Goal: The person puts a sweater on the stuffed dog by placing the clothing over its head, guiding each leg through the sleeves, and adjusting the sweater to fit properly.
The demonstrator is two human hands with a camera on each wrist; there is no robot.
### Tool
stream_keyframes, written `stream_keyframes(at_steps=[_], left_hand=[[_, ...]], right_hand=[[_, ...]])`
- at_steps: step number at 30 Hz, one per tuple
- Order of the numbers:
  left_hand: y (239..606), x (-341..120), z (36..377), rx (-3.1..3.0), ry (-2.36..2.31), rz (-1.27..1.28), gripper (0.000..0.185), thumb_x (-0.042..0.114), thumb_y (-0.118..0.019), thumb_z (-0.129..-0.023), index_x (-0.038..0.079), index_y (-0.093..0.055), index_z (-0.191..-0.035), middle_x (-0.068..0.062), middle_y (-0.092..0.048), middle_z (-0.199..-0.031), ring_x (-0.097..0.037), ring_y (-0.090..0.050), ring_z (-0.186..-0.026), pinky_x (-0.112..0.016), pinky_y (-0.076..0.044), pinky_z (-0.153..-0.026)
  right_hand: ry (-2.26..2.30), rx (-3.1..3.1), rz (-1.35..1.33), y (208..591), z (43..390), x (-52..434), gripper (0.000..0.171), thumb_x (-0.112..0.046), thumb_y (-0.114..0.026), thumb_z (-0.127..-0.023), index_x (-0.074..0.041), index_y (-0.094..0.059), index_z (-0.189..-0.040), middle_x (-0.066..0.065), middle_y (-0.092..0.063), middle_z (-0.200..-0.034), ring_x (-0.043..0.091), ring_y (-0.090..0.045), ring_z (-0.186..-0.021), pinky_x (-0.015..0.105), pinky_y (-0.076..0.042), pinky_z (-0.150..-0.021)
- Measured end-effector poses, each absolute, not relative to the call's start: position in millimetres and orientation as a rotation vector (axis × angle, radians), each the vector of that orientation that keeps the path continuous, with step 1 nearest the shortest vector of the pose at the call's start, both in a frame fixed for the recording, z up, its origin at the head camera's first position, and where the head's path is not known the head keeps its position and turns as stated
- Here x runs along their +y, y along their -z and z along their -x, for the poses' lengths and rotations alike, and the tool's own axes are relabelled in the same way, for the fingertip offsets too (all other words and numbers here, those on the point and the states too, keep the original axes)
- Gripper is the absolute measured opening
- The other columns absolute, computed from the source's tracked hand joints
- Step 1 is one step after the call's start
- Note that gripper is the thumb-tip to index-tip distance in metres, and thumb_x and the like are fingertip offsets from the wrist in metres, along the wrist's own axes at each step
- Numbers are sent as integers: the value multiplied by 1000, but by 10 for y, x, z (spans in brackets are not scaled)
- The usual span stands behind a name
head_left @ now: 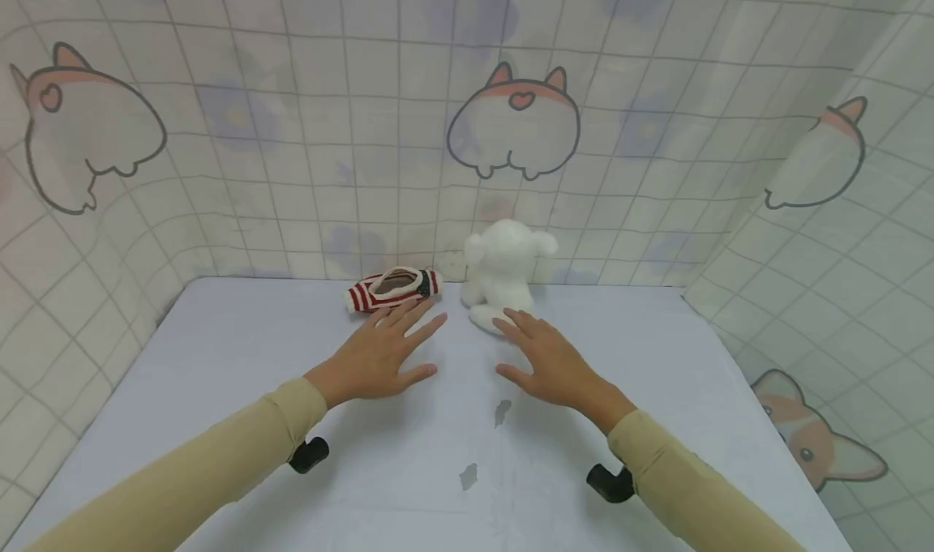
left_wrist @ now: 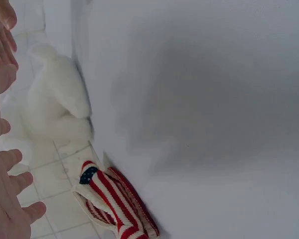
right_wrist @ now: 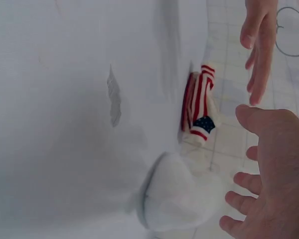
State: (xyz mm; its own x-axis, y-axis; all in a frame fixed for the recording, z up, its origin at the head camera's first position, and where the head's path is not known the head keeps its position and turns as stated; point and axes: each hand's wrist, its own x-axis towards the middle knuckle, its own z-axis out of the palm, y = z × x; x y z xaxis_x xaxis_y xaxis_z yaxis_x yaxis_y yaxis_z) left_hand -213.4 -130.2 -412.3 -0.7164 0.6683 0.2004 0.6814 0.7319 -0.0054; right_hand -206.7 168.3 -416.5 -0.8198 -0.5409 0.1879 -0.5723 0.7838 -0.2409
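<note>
Head view: the left hand [head_left: 379, 353] lies at the centre of the frame, just left of the midline, palm down over the white table [head_left: 219, 390], fingers straight and spread wide. It holds nothing. Its fingertips point toward the striped sweater [head_left: 394, 289], which lies just above them in the frame, near the back edge of the table; whether the fingertips touch it cannot be told.

The right hand [head_left: 547, 361] is just right of the midline, also palm down, fingers straight and spread, holding nothing. Its fingertips reach the lower edge of the white plush toy [head_left: 505, 275], which sits upright above the hand at centre frame, against the tiled curtain [head_left: 292, 130]. Sweater and toy stand just beside each other, apart.

Left wrist view: the sweater [left_wrist: 114, 204] appears at lower centre, red and white stripes with a blue starred patch; the toy [left_wrist: 55, 109] is at centre left.

Right wrist view: the toy [right_wrist: 179, 199] fills the lower centre, the sweater [right_wrist: 199, 109] lies above it, and the open right hand [right_wrist: 269, 179] sits at lower right.

Two small grey marks [head_left: 502, 412] show on the table below the hands.
</note>
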Motion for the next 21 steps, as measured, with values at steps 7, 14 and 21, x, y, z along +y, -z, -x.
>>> stream_keyframes(at_steps=[7,14,21], left_hand=[[4169,-1304,2220,-2750,109,1058,72,56,-48,-95,22,-25,-154,-8,-24,-161,-29,-27,-147,-57,-33,-111],[4195,-1285,2265,-2777,129,1057,72,57,-47,-95,23,-23,-155,-8,-23,-161,-29,-25,-147,-57,-31,-113],[4234,-1257,2312,-2792,129,1063,73,57,-46,-95,23,-22,-155,-8,-21,-161,-30,-25,-147,-55,-28,-115]], right_hand=[[-464,-2855,-884,4215,2109,1756,67,-39,-65,-90,-16,-40,-147,12,-37,-154,36,-37,-140,56,-36,-110],[-464,-2881,-847,4239,2145,1795,67,-39,-65,-91,-15,-39,-148,12,-36,-155,36,-38,-140,54,-35,-111],[-458,-2885,-824,4271,2185,1823,67,-38,-65,-91,-14,-38,-148,13,-36,-155,36,-41,-138,54,-37,-110]])
